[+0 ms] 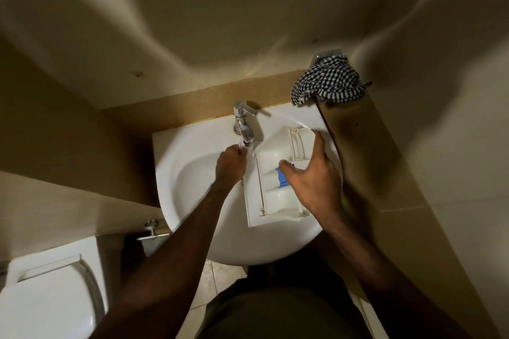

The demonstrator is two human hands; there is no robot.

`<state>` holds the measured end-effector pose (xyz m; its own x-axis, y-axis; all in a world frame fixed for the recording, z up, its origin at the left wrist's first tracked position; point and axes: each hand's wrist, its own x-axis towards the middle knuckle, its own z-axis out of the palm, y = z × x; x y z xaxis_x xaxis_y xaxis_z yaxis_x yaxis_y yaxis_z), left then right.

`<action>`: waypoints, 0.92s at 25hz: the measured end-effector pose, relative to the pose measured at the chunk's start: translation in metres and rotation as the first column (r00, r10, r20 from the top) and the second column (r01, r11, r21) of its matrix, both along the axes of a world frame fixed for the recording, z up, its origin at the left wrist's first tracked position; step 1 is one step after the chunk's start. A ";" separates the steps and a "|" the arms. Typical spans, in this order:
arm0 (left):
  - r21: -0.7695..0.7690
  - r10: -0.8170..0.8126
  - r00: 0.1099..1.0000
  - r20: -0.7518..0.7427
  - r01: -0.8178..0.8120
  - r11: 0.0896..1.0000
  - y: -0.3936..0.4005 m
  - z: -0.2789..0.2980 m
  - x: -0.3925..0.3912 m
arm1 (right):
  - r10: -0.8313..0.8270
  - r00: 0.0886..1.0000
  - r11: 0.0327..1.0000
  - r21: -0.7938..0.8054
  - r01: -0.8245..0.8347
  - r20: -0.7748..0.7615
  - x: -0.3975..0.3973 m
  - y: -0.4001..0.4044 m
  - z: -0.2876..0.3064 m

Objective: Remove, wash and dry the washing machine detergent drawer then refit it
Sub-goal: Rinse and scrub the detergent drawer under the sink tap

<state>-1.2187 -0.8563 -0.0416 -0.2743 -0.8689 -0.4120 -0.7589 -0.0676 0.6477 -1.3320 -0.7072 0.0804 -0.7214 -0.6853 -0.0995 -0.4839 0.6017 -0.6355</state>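
A white detergent drawer (271, 179) with a blue insert (281, 177) lies in the right half of the white basin (190, 173). My right hand (314, 181) hovers over it with spread fingers, the thumb near the blue insert and one finger reaching the drawer's far end. My left hand (230, 164) is curled under the chrome tap's spout (246, 135) and pinches a small clear piece (242, 147) there. Whether water runs is unclear.
A black-and-white checked cloth (327, 85) hangs on a holder at the back right. A toilet (46, 297) stands at the lower left, with a valve (151, 228) on the wall beside the basin. Beige tiled walls close in on both sides.
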 end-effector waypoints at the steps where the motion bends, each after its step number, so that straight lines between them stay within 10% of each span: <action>1: -0.014 0.026 1.000 0.008 -0.026 1.000 0.002 0.000 -0.002 | -0.001 1.000 1.000 -0.004 0.001 -0.015 0.004 0.000 -0.001; 10: 0.236 0.027 0.983 -0.182 0.017 0.972 0.004 -0.005 0.009 | -0.015 1.000 1.000 -0.018 0.015 -0.002 -0.004 0.000 -0.005; 16: -0.033 0.081 0.994 -0.077 -0.084 0.996 0.017 -0.004 -0.003 | -0.015 0.997 0.999 -0.040 0.012 -0.071 0.011 -0.001 -0.010; 23: 0.200 0.102 0.960 -0.262 -0.049 0.978 0.019 -0.014 0.006 | -0.022 0.999 1.000 -0.009 0.022 -0.033 -0.004 -0.002 -0.007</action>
